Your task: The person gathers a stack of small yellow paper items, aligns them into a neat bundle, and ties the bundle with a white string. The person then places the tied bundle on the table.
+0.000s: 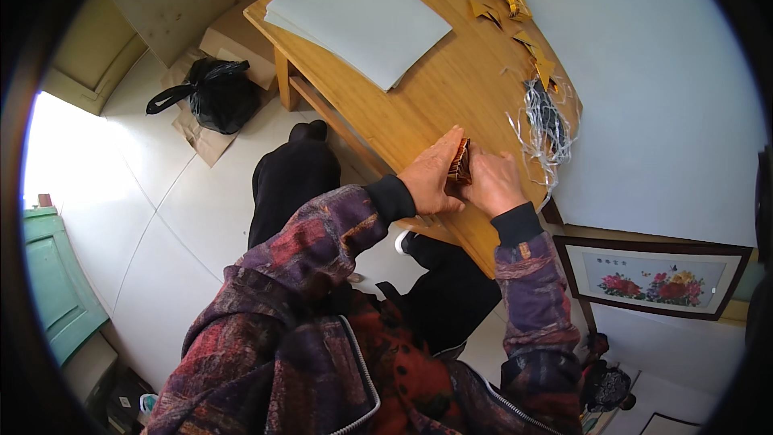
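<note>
Both hands meet over the near edge of the wooden table (451, 97). Between them is a small brown-and-gold block of folded paper (460, 163) with a ridged, layered side. My left hand (428, 180) grips it from the left, fingers stretched along it and thumb below. My right hand (493, 182) closes on its right side with curled fingers. The hands cover much of the block. Beyond the right hand lies a tangled bundle of whitish, shiny strips (549, 133). Farther up the table are several gold folded paper pieces (515, 4), some of them pointed.
A stack of large white sheets (358, 20) covers the table's far left part. On the tiled floor at left, a black plastic bag (221, 97) rests on brown cardboard (197, 137). A framed flower picture (656, 278) stands at right, below a white surface (652, 89).
</note>
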### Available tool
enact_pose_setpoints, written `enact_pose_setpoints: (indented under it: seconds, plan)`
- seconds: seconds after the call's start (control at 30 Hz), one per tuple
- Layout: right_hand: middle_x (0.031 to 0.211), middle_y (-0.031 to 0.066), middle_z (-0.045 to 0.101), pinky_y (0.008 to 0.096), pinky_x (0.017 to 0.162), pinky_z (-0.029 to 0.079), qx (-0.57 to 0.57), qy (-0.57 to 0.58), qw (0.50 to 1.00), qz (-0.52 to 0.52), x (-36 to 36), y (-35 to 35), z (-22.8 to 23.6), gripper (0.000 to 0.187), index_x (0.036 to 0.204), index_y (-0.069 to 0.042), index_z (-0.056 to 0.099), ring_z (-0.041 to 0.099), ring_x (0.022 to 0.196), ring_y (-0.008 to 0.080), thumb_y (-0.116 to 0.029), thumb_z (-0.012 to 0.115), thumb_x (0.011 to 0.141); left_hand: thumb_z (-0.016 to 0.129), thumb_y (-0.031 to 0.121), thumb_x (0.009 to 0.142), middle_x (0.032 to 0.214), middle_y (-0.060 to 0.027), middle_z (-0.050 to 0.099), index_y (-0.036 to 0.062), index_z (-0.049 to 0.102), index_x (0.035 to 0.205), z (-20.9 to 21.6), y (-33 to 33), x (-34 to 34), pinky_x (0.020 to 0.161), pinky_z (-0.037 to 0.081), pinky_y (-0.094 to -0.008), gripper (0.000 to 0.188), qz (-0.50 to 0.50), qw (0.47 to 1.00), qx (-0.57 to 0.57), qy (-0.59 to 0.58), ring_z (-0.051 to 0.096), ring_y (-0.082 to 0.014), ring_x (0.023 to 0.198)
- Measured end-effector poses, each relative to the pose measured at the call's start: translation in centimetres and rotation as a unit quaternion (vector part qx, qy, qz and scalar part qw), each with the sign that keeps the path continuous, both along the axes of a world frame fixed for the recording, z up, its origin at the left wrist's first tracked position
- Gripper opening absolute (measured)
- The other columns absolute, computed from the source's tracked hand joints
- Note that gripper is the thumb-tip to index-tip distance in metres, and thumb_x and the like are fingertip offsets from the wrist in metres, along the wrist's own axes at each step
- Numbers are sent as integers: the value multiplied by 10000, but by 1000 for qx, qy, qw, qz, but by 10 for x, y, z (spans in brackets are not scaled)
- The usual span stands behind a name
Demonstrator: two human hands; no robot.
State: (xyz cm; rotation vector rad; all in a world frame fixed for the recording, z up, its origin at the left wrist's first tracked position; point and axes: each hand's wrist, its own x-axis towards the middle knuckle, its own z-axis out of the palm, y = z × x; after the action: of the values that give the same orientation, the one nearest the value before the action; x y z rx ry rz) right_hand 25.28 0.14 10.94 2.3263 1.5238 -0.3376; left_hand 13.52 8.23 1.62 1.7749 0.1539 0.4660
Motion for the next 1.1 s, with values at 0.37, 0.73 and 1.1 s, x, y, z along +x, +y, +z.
enact_pose_setpoints:
  seconds: [0.37,0.73,1.1]
  plan:
    - [919,124,688,483,901,389,6,-12,1000,13,2,0,0,504,1073,-46,535,656,867,307,-188,765,648,723,24,677,1299,-233,446,-15,302,1384,-5,-5,4,1036,376,-371,824,61,997,-20,-46,440,-370,1235]
    - [837,128,691,465,852,397,25,-8,1000,10,2,-1,-2,444,1041,-58,547,658,839,301,-170,738,656,709,41,676,1070,-195,572,28,493,1152,-3,-1,10,889,450,-412,523,130,990,19,-48,534,-393,1038]
    - [846,111,691,455,836,401,4,-6,1000,10,6,-2,-3,385,1016,-70,573,664,829,294,-173,729,679,733,183,687,1021,-158,610,68,515,1088,-1,10,12,1003,338,-431,471,94,989,115,16,553,-329,1046]
